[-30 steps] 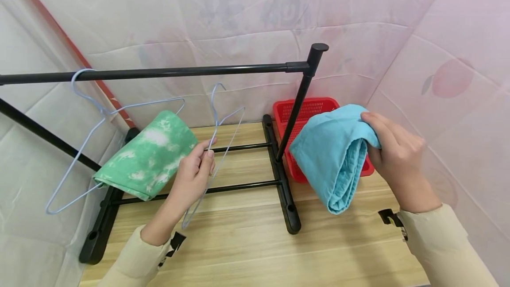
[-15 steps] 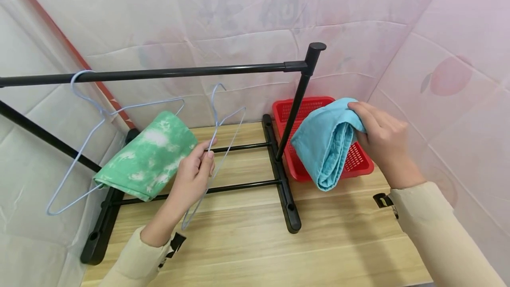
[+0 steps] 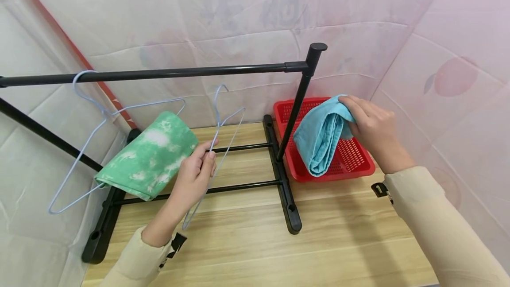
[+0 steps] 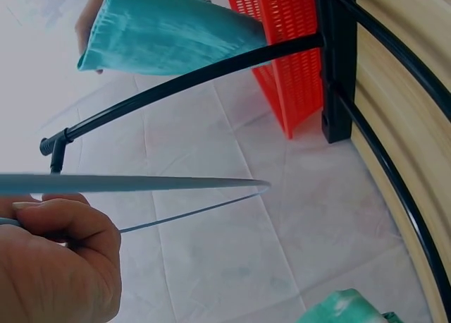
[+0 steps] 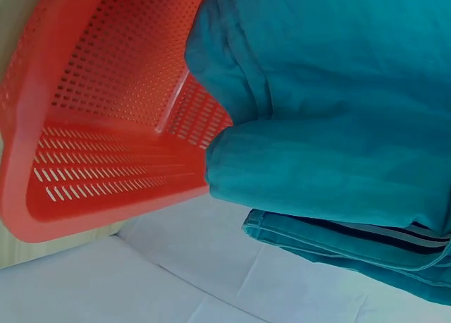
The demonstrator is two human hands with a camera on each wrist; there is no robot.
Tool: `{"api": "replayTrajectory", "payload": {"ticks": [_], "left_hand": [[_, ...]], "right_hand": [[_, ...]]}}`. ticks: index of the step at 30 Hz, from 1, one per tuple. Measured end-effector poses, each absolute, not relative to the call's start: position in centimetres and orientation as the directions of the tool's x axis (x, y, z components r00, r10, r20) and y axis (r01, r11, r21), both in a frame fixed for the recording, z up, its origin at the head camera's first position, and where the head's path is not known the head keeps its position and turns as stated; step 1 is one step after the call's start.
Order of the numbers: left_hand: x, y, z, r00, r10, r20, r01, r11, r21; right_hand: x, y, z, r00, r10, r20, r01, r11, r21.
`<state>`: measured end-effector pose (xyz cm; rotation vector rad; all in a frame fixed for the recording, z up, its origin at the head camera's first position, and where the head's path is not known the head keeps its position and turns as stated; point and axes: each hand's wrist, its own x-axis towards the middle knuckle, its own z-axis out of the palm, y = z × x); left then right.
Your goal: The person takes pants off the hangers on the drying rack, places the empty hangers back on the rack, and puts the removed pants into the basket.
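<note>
In the head view my left hand (image 3: 194, 174) pinches a pale blue wire hanger (image 3: 217, 123), its hook upward and its frame seen nearly edge-on. My right hand (image 3: 372, 129) grips the upper edge of a folded light blue cloth (image 3: 322, 132), which hangs over the red basket (image 3: 360, 172). In the right wrist view the cloth (image 5: 331, 168) shows folded layers beside the basket's opening. A green and white tie-dyed cloth (image 3: 153, 154) hangs folded over a second wire hanger (image 3: 89, 138) on the rack's bar, left of my left hand.
A black rack stands on the wooden table (image 3: 239, 251), its top bar (image 3: 191, 72) running across the view. The rack's right foot (image 3: 284, 189) lies close beside the basket. Pale printed sheeting (image 3: 239, 21) encloses the back and sides.
My right hand has moved left and away from me with the light blue cloth, bringing it further over the basket. My left hand and its hanger stay nearly still.
</note>
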<state>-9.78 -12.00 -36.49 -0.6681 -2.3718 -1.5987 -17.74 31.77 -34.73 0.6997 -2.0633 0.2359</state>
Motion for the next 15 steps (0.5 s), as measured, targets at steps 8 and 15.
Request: {"api": "replayTrajectory", "payload": {"ticks": [8,15], "left_hand": [[-9.9,-12.0,-36.7,-0.881,0.251,0.402,0.467,0.321,0.824],[-9.9,-12.1,-36.7,-0.885,0.249,0.393,0.457,0.308,0.834]], "right_hand": [[-19.9,32.0,-34.9,-0.463,-0.465,0.755,-0.571,0.808,0.148],[-22.4,31.5,-36.5,-0.369,-0.501,0.783,-0.614,0.764,0.2]]}}
